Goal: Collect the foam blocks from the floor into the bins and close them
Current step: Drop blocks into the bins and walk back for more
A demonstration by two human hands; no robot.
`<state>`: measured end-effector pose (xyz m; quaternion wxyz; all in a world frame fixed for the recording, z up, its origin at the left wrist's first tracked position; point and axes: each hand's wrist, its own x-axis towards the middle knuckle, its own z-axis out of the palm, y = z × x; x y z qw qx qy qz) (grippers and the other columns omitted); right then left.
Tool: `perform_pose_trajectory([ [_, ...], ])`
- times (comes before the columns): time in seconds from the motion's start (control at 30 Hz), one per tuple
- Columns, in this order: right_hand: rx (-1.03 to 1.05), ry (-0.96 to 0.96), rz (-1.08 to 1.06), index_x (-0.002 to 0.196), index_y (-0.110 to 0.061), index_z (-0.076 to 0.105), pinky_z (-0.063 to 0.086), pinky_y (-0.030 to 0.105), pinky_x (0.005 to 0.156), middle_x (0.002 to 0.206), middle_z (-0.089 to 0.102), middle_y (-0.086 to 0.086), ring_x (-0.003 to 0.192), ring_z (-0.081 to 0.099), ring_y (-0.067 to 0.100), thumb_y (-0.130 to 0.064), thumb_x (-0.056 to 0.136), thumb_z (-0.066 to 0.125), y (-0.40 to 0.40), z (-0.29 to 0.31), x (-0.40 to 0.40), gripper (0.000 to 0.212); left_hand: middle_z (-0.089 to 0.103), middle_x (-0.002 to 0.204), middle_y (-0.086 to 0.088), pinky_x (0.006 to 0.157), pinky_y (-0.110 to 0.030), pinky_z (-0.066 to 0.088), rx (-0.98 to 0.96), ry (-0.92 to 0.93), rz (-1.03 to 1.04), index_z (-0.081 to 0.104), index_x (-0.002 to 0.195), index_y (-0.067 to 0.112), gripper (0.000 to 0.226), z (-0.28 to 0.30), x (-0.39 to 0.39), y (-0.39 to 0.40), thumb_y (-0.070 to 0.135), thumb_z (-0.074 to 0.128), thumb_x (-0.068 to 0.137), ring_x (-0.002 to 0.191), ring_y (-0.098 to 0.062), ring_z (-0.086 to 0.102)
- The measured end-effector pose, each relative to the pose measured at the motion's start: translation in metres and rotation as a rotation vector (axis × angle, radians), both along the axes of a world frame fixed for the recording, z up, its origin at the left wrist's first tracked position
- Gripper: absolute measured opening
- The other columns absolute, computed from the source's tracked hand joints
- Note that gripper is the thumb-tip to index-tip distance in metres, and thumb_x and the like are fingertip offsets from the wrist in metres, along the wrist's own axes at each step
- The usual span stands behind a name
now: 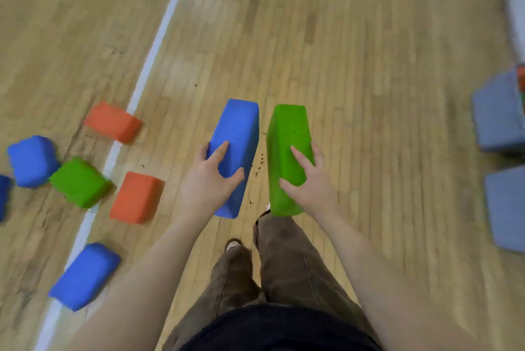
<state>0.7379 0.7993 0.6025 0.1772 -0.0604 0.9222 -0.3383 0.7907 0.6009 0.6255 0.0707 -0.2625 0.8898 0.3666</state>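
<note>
Clearly the job is only partly done, for at far left several foam blocks lie loose on the wooden floor: a blue block touching a green block, an orange block across the white line, a second orange block just beside the green one, and a nearer blue block lower down – all yet to be gathered. A sliver of another blue piece is cut off at the left edge. Moving to the centre, the left hand grips a long blue block, fingers curled over its top and thumb along its side, carried above the floor. Just beside it, not quite touching, the right hand holds a long green block in the same wrapped grip. At far right two grey shapes sit blurred and cropped by the frame – probably the bins or their lids, though I cannot tell which, nor whether they stand open. A trace of orange and green shows at the upper one's edge, perhaps blocks already inside. Closing them looks not yet done.
</note>
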Motion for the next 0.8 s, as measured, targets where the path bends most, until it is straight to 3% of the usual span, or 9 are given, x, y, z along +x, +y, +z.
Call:
perform_pose_trajectory([
  [0.13, 0.004, 0.000, -0.352, 0.143, -0.039, 0.035, 0.036, 0.030, 0.101, 0.158, 0.002, -0.009, 0.138, 0.027, 0.013, -0.036, 0.079, 0.071, 0.105, 0.006, 0.040, 0.074, 0.023, 0.150, 0.010, 0.092, -0.035, 0.046, 0.033, 0.007, -0.312, 0.038, 0.138, 0.041, 0.061, 0.007, -0.028, 0.099, 0.044, 0.061, 0.082, 0.124, -0.012, 0.044],
  [0.33, -0.012, 0.064, -0.779, 0.140, -0.041, 0.038, 0.043, 0.031, 0.095, 0.158, 0.008, -0.004, 0.136, 0.031, 0.015, -0.037, 0.076, 0.073, 0.251, 0.005, 0.093, 0.073, 0.024, 0.149, 0.013, 0.095, -0.035, 0.043, 0.039, 0.041, -0.706, 0.039, 0.137, 0.043, 0.060, 0.010, -0.056, 0.268, 0.047, 0.061, 0.081, 0.127, -0.008, 0.039],
  [0.43, -0.017, 0.094, -0.949, 0.140, -0.039, 0.039, 0.039, 0.029, 0.096, 0.157, 0.012, -0.002, 0.134, 0.032, 0.014, -0.037, 0.077, 0.073, 0.326, 0.004, 0.106, 0.071, 0.024, 0.149, 0.010, 0.098, -0.035, 0.042, 0.061, 0.041, -0.851, 0.041, 0.136, 0.042, 0.060, 0.004, -0.067, 0.357, 0.044, 0.063, 0.080, 0.130, -0.008, 0.036],
  [0.63, -0.043, 0.083, -1.137, 0.142, -0.037, 0.036, 0.041, 0.039, 0.099, 0.157, 0.005, -0.007, 0.140, 0.025, 0.018, -0.037, 0.079, 0.070, 0.470, 0.007, 0.111, 0.071, 0.025, 0.149, 0.013, 0.092, -0.036, 0.046, 0.029, 0.007, -1.019, 0.041, 0.136, 0.044, 0.059, 0.003, -0.083, 0.511, 0.047, 0.061, 0.081, 0.125, -0.009, 0.041],
  [0.8, -0.047, 0.090, -1.115, 0.142, -0.034, 0.036, 0.039, 0.040, 0.102, 0.157, 0.007, -0.004, 0.139, 0.024, 0.020, -0.038, 0.080, 0.069, 0.549, 0.012, 0.087, 0.071, 0.024, 0.150, 0.010, 0.093, -0.037, 0.046, 0.027, 0.010, -1.043, 0.039, 0.137, 0.043, 0.060, 0.004, -0.104, 0.585, 0.048, 0.060, 0.081, 0.127, -0.012, 0.039],
])
